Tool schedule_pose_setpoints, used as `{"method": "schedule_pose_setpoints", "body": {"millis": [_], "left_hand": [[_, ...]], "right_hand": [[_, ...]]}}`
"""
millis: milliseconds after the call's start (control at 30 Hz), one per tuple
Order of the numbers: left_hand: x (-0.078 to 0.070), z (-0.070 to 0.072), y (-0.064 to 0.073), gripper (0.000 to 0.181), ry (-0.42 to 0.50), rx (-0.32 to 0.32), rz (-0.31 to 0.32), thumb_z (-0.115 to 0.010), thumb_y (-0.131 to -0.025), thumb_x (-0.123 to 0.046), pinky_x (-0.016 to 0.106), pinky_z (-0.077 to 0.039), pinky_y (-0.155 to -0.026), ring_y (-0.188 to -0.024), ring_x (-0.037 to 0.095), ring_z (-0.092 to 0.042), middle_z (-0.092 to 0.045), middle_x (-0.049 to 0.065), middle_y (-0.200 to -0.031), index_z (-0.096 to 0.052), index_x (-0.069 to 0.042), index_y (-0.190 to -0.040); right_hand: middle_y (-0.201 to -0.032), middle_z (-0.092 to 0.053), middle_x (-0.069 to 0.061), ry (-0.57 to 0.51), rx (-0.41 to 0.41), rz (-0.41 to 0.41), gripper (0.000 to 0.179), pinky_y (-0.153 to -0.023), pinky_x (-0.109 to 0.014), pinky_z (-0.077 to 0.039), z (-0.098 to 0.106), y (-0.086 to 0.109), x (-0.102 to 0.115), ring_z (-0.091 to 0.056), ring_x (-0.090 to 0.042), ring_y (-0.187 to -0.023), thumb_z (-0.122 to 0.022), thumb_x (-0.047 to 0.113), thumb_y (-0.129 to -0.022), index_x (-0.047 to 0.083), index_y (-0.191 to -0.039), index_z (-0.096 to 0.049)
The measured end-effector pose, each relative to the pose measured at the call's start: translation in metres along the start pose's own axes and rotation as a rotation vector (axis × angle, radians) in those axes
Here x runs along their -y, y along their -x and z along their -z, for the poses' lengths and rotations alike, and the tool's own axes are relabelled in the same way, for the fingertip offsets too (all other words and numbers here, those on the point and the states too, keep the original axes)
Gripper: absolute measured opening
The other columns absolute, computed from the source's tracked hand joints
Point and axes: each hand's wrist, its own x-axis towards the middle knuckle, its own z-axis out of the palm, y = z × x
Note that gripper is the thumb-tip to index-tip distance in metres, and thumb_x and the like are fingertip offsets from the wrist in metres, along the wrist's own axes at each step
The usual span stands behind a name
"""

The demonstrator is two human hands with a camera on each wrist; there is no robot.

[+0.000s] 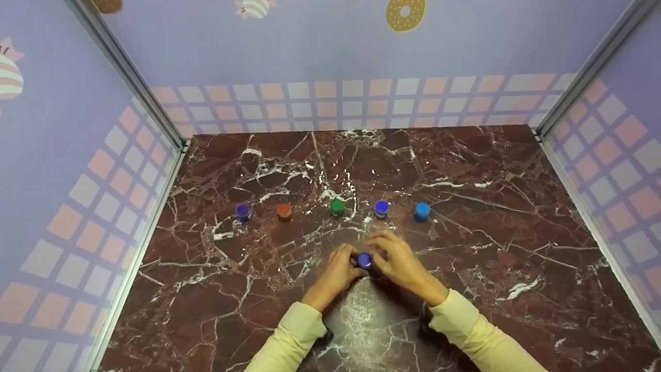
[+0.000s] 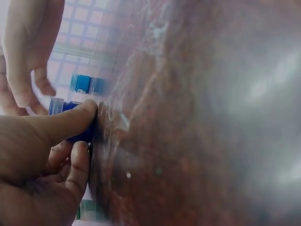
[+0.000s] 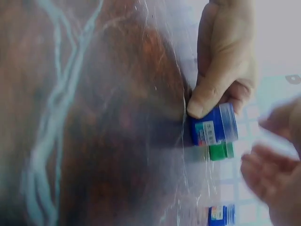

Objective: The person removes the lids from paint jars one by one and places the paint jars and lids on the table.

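A small jar of dark blue paint point(image 1: 364, 260) with a clear, ridged lid stands upright on the table in front of me. My left hand point(image 1: 338, 269) grips its body low down, thumb on the near side and fingers behind. A printed label shows on the jar's side in the right wrist view, below the lid point(image 3: 228, 122). Close by on the right is my right hand point(image 1: 402, 262), its fingers loosely bent and apart from the lid. Nothing lies between those fingers in the right wrist view.
Beyond my hands a row of similar jars runs across the marbled table point(image 1: 490, 289): purple point(image 1: 243, 212), orange point(image 1: 284, 212), green point(image 1: 337, 208), blue point(image 1: 381, 208) and light blue point(image 1: 422, 211). Patterned panels point(image 1: 351, 51) wall the table at the back and both sides.
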Motion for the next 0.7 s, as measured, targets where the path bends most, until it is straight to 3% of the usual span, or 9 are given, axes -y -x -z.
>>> {"method": "schedule_pose_setpoints", "body": {"millis": [100, 233, 467, 700], "left_hand": [[0.000, 0.000, 0.000, 0.037, 0.026, 0.015, 0.032, -0.092, -0.073, -0.008, 0.035, -0.050, -0.083, -0.087, 0.024, -0.061, -0.062, 0.006, -0.092, -0.064, -0.002, -0.096], [0.000, 0.001, 0.000, 0.037, 0.027, 0.023, 0.033, -0.091, -0.074, -0.009, 0.037, -0.049, -0.085, -0.088, 0.024, -0.060, -0.062, 0.006, -0.093, -0.064, -0.001, -0.098], [0.002, 0.002, 0.001, 0.034, -0.012, -0.004, -0.041, -0.090, -0.075, -0.010, 0.041, -0.050, -0.083, -0.086, 0.027, -0.060, -0.061, 0.007, -0.088, -0.063, 0.000, -0.094], [0.003, 0.003, 0.003, 0.023, -0.084, -0.022, -0.140, -0.075, -0.079, 0.002, 0.047, -0.049, -0.088, -0.091, 0.033, -0.061, -0.061, 0.010, -0.091, -0.062, 0.001, -0.098]], "right_hand": [[-0.095, -0.065, -0.008, 0.058, -0.119, -0.121, 0.017, -0.065, -0.031, -0.056, -0.004, -0.002, 0.004, -0.063, -0.019, -0.077, -0.072, -0.009, -0.085, -0.003, -0.100, -0.074], [-0.089, -0.062, -0.008, 0.189, -0.191, -0.184, 0.011, -0.060, -0.036, -0.054, -0.010, -0.004, 0.013, -0.061, -0.021, -0.070, -0.074, -0.002, -0.087, -0.001, -0.098, -0.072], [-0.092, -0.059, -0.015, 0.396, -0.122, -0.202, 0.023, -0.053, -0.047, -0.056, -0.023, -0.005, 0.036, -0.064, -0.036, -0.064, -0.078, 0.009, -0.089, -0.003, -0.101, -0.063], [-0.090, -0.053, -0.014, 0.537, -0.056, -0.224, 0.030, -0.048, -0.047, -0.054, -0.037, -0.005, 0.050, -0.064, -0.038, -0.062, -0.080, 0.019, -0.089, -0.001, -0.093, -0.059]]}}
